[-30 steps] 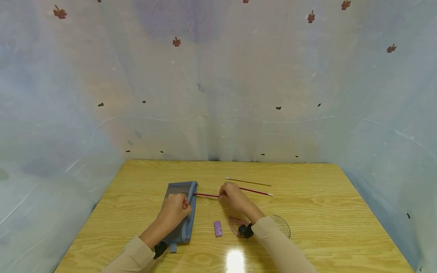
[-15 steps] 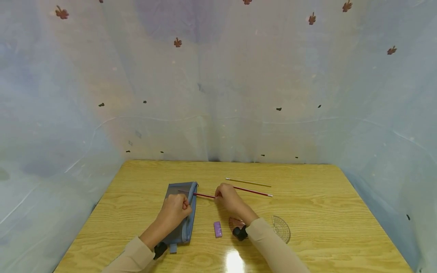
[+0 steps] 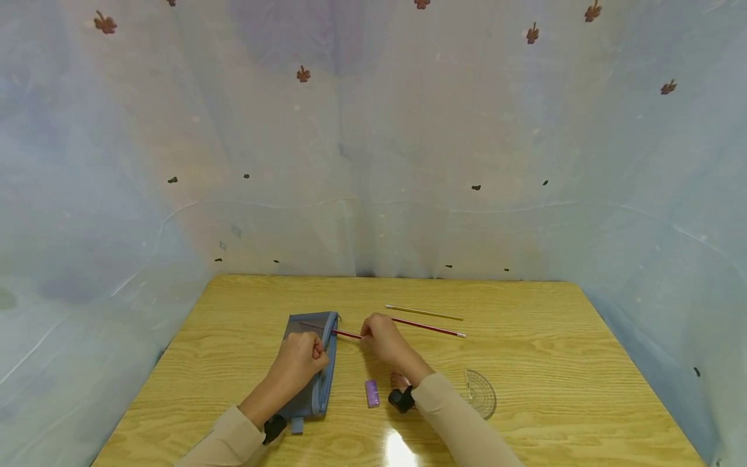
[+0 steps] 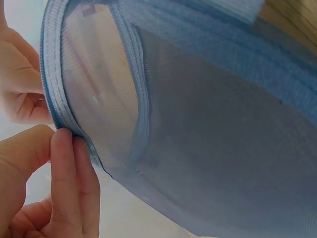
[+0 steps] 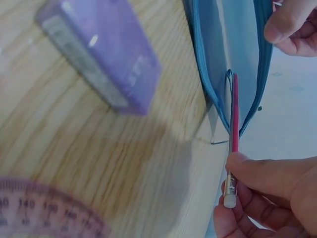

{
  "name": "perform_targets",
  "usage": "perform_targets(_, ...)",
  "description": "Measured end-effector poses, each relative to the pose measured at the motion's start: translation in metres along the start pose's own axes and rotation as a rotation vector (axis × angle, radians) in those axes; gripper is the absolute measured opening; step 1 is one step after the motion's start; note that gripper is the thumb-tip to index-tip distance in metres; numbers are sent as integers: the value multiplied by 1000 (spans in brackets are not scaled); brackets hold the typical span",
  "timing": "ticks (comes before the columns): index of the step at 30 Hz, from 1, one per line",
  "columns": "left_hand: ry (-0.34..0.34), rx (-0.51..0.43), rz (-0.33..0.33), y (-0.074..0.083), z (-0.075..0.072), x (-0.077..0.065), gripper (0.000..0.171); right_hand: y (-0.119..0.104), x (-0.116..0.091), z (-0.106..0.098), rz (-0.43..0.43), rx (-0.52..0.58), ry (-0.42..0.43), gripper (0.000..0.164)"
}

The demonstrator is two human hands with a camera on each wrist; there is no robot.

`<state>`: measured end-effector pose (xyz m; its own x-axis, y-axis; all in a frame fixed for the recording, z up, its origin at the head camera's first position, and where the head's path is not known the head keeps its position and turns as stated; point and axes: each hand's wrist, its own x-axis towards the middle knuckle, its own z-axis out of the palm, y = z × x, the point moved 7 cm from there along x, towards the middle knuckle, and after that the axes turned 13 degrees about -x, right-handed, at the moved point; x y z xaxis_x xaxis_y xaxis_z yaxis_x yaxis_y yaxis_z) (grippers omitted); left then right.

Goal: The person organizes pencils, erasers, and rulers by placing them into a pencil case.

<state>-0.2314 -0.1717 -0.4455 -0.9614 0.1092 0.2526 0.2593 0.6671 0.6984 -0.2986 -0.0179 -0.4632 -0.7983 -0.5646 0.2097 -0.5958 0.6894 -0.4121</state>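
A blue-grey mesh pencil case (image 3: 300, 395) lies on the left of the table, its zipped mouth facing right. My left hand (image 3: 300, 359) pinches the mouth's upper edge between thumb and fingers and holds it lifted, as the left wrist view shows. My right hand (image 3: 383, 338) grips a red pencil (image 5: 235, 114) near its white eraser end. The pencil's front part is inside the case and shows dimly through the mesh. In the right wrist view, the case mouth (image 5: 262, 59) is spread apart around the pencil.
Behind my right hand lie a second red pencil (image 3: 428, 326) and a yellow pencil (image 3: 424, 312). A purple block (image 3: 371, 394), like an eraser, sits right of the case. A pink protractor (image 5: 47, 210) lies partly under my right wrist, with a clear protractor (image 3: 481, 394) farther right.
My right hand has moved left, sliding the red pencil farther into the pencil case. More of the pink and clear protractors' surroundings are uncovered. My left hand has stayed in place on the case edge.
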Motion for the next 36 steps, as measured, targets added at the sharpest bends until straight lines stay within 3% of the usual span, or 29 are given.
perform_targets(15, 5, -8, 12, 6, -1, 0, 24, -7, 4, 4, 61, -29, 14, 7)
perform_targets(36, -2, 14, 30, 8, 2, 1, 24, -11, 7, 10, 176, 7, -29, 12)
